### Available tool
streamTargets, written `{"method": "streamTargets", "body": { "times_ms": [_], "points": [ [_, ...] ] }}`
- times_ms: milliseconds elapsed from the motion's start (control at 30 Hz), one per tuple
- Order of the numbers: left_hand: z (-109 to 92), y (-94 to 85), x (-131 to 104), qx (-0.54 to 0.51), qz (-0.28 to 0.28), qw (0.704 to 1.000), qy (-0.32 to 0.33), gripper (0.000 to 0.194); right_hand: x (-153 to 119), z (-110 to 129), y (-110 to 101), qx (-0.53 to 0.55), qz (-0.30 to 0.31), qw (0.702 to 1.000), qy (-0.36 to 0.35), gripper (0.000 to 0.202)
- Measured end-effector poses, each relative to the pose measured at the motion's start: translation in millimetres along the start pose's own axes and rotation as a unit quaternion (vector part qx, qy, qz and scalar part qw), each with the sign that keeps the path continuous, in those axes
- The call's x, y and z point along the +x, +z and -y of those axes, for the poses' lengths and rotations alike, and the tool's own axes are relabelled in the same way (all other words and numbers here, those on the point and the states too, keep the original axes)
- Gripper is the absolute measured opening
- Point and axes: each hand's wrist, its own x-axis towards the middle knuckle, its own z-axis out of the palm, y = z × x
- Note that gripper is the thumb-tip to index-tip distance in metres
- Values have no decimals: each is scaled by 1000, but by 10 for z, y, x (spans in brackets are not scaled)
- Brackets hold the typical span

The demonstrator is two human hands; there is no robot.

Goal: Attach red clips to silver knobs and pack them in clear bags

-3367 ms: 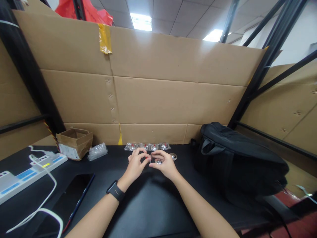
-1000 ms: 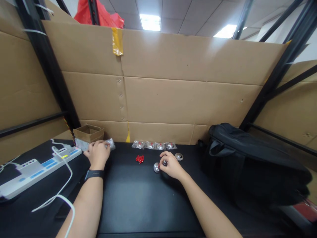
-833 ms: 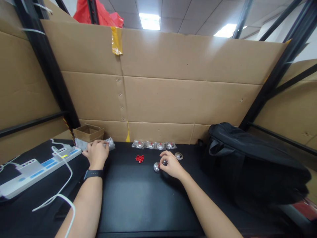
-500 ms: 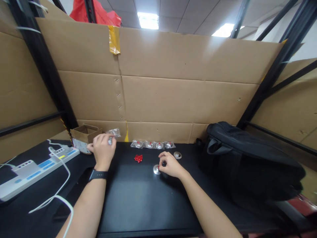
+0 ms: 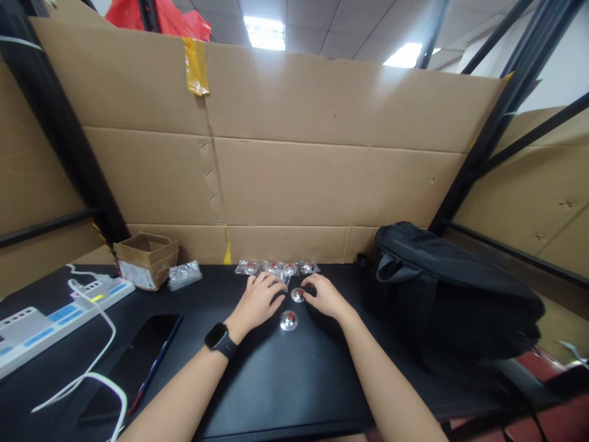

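Near the table's middle, my left hand (image 5: 260, 301) is palm down, its fingertips at a small clear plastic bag (image 5: 284, 278). My right hand (image 5: 326, 297) is beside it on the right, thumb and forefinger at the edge of a round metal disc (image 5: 297, 295) with a red centre. Closer to the front, another metal disc (image 5: 289, 320) with a red piece in its middle lies untouched between the forearms. Behind the hands stands a row of bagged discs (image 5: 251, 267). The small red pieces are almost wholly hidden by my left hand.
An open cardboard box (image 5: 146, 261) and a stack of clear bags (image 5: 184, 274) stand at the back left. Nearer are a white power strip (image 5: 69, 319), cables and a phone (image 5: 138, 362). A black backpack (image 5: 451, 301) fills the right side. Cardboard walls rise behind.
My left hand has come from beside the box to the middle. My right hand has left the front disc for the other one, which now lies further left. The view has shifted slightly.
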Motion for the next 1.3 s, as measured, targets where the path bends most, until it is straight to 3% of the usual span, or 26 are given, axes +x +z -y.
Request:
{"method": "streamTargets", "body": {
  "times_ms": [133,267,500,633,833,967,1067,1200,1300],
  "points": [
    [-111,-98,-30,-57,68,994,61,27,0,-110,126,-44,7,999,18,25],
    [-175,-55,-28,-55,113,988,89,14,15,-113,205,-69,13,997,16,13],
    [-182,19,-29,-51,123,986,96,13,21,-103,190,-85,2,996,16,10],
    [-116,33,-26,-32,66,995,71,11,21,-108,157,-51,-11,998,19,9],
    [64,89,2,-52,-76,993,-74,14,86,-27,103,133,-79,987,31,6],
    [96,117,22,-116,-140,973,-141,17,107,139,168,308,-110,943,59,19],
    [92,144,36,-166,-169,960,-147,17,99,269,267,401,-107,907,68,24],
    [102,171,45,-190,-196,951,-143,17,93,360,350,463,-105,874,103,26],
    [131,168,44,-179,-229,943,-159,18,108,349,328,480,-145,854,136,27]
  ]
}}
